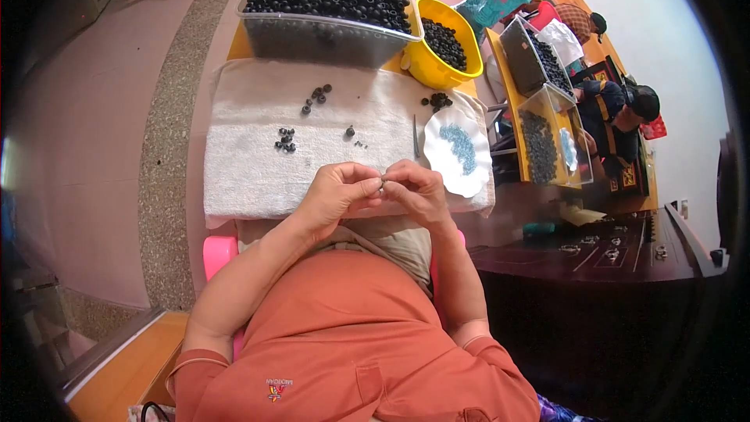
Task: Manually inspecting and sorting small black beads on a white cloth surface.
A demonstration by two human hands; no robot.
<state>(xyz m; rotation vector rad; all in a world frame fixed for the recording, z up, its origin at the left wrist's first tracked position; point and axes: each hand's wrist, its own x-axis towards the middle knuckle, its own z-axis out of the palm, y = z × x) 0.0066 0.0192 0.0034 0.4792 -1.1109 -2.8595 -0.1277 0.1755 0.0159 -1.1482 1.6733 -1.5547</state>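
My left hand (341, 191) and my right hand (418, 191) meet at the fingertips above the near edge of a white towel (258, 180). Both are closed in a pinch around something tiny, mostly hidden by the fingers. Just beyond them on the towel lie a single black bead-like piece (350, 132) and a few tiny bits (360, 144). Small groups of black ring-like pieces (285, 140) sit to the left. Beside my right hand is a white scalloped plate (461, 182) holding small pale-blue pieces (459, 147). Dark tweezers (416, 137) lie at the plate's left.
At the far edge stand a clear bin (328, 41) heaped with black pieces and a yellow basin (437, 70) of similar ones. More black pieces (442, 100) lie near the basin. On the right, people (617, 105) sit by another table with clear bins (539, 144).
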